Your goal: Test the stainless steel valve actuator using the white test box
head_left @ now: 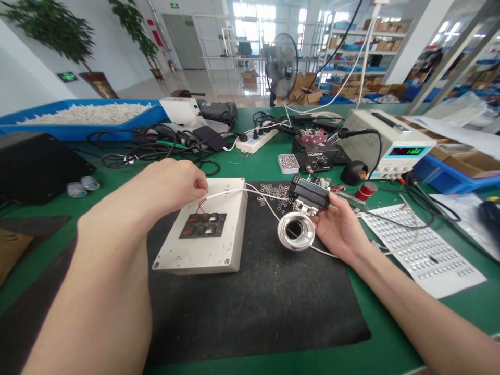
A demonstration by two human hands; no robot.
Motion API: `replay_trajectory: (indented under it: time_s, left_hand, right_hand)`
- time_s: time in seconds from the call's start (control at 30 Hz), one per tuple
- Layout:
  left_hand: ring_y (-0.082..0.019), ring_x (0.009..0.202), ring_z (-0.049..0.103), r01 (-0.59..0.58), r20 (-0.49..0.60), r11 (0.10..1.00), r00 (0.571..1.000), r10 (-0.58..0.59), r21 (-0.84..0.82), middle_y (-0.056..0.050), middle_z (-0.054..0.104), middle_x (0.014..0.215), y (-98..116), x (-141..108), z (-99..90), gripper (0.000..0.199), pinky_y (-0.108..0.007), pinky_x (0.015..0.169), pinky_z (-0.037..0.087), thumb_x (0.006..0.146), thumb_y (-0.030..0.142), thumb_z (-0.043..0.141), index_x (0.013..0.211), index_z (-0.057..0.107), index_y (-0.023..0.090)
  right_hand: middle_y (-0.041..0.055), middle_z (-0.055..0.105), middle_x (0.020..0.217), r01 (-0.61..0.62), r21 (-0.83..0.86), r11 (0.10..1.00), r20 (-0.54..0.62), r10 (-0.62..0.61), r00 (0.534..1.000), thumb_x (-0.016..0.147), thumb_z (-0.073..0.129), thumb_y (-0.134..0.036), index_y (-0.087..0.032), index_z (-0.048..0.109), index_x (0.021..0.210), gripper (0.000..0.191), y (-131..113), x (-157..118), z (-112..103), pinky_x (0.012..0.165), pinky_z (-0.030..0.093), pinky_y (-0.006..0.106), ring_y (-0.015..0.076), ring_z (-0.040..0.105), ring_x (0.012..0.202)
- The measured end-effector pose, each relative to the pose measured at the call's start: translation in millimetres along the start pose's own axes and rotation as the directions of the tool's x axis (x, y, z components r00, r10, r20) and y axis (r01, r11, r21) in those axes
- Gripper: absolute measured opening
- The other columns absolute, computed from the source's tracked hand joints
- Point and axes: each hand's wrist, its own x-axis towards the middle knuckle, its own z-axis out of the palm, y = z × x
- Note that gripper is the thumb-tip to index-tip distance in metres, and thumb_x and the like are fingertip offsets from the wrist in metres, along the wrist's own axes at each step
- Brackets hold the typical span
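My left hand [183, 182] is closed above the top of a cream metal box [234, 208], its fingertips pinched at the end of a white cable [234, 190]. Thin red wires run down from there to a black terminal panel [202, 226] on the box. My right hand [339, 224] grips a black actuator [310, 194] with a shiny metal ring-shaped valve body [296, 230] below it, held over the black mat. The white cable links the actuator to the fingers of my left hand.
Small metal nuts [273, 195] lie scattered behind the mat's middle. A soldering station [318, 156] and power supply [386, 140] stand at the back right. A sheet of small round parts [422, 245] lies right; tangled black cables [136, 148] and a blue tray [148, 117] are back left.
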Motion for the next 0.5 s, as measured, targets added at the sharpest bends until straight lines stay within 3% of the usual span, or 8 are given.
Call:
replay_trajectory:
  time_s: [0.5]
  left_hand:
    - [-0.027,0.076,0.067,-0.012,-0.013,1.0,1.0,0.012,0.02,-0.004,0.08,0.089,1.2,-1.6,-1.5,0.024,-0.037,0.066,0.044,0.084,0.036,0.063,0.094,0.085,0.032]
  right_hand:
    - [0.0068,0.076,0.125,0.005,-0.008,1.0,0.003,-0.005,1.0,0.098,0.069,-0.051,-0.022,0.076,0.122,0.038,0.2,-0.4,0.9,0.109,0.053,0.045,0.027,0.069,0.113]
